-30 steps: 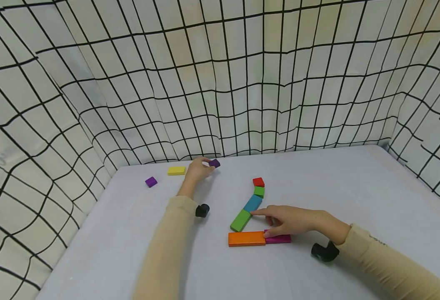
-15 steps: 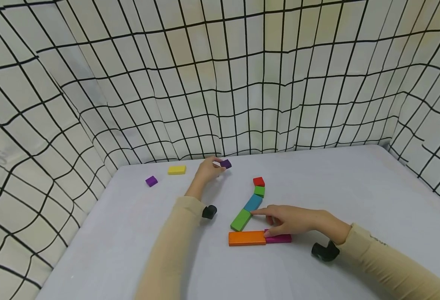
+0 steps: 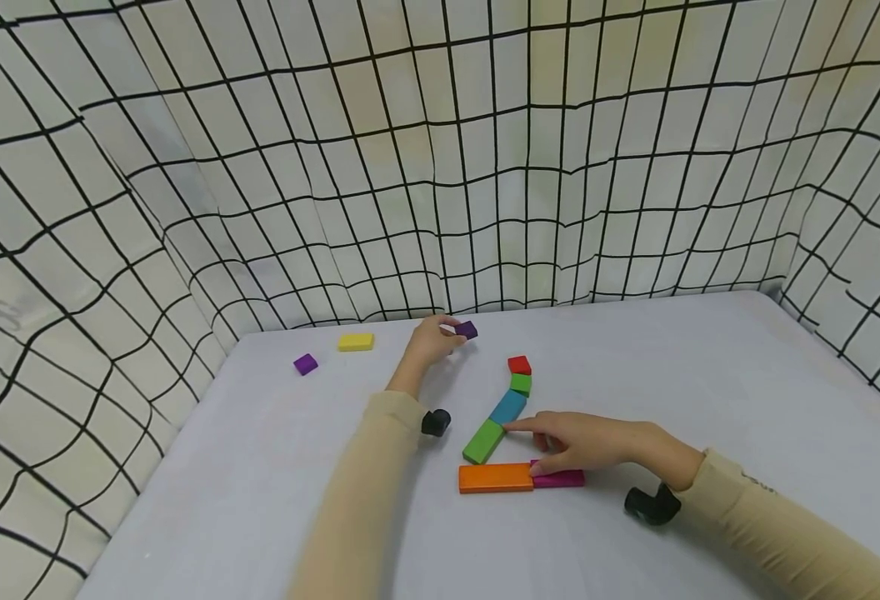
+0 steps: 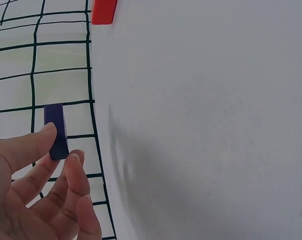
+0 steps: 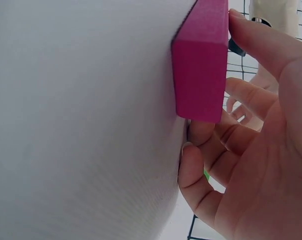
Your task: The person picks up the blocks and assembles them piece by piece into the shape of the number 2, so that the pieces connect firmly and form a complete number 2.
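Near the table's far edge my left hand (image 3: pixel 431 342) pinches a small dark purple block (image 3: pixel 467 330) between thumb and fingers; the left wrist view shows the block (image 4: pixel 60 142) upright in that pinch. My right hand (image 3: pixel 593 440) rests low over the table, thumb at the joint of an orange block (image 3: pixel 494 479) and a magenta block (image 3: pixel 566 479). Its extended index finger reaches the place where a long green block (image 3: pixel 482 442) meets a blue block (image 3: pixel 508 407). Beyond the blue one, a small green block (image 3: pixel 520 383) and a red block (image 3: pixel 519 365) carry on the curved row.
At the far left of the white table (image 3: pixel 222 467) lie a purple block (image 3: pixel 306 364) and a yellow block (image 3: pixel 356 342). A black grid net (image 3: pixel 485 208) over white sheeting rises behind the table and at both sides.
My left hand has moved to the right along the far side, carrying the purple block nearer the red end of the row. The right hand and the laid blocks stay put.
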{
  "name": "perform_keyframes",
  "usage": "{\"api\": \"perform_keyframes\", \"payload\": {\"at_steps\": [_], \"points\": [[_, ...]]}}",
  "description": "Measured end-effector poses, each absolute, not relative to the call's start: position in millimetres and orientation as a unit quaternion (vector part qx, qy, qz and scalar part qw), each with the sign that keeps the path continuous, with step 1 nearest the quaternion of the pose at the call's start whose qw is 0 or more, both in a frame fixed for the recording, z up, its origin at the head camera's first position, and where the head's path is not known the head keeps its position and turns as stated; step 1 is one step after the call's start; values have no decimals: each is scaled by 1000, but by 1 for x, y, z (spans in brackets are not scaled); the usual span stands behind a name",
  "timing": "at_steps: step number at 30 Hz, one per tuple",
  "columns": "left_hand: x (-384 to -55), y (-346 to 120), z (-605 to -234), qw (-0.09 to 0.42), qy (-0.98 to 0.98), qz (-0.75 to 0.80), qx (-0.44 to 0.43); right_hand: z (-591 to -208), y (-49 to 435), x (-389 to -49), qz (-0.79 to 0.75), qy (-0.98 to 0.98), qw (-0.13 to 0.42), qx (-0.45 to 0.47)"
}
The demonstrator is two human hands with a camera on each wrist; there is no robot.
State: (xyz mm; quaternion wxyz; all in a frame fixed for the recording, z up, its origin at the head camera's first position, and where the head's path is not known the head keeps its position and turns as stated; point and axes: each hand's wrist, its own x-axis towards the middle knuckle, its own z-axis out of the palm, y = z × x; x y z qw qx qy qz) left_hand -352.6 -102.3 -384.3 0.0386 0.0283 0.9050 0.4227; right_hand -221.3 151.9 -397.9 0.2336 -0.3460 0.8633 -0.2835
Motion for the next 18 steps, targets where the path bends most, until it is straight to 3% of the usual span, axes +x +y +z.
{"api": "perform_keyframes", "payload": {"at_steps": [18], "points": [[-355, -91, -384, 85, 882, 457, 77, -398, 152, -221, -282, 864, 230, -349]]}}
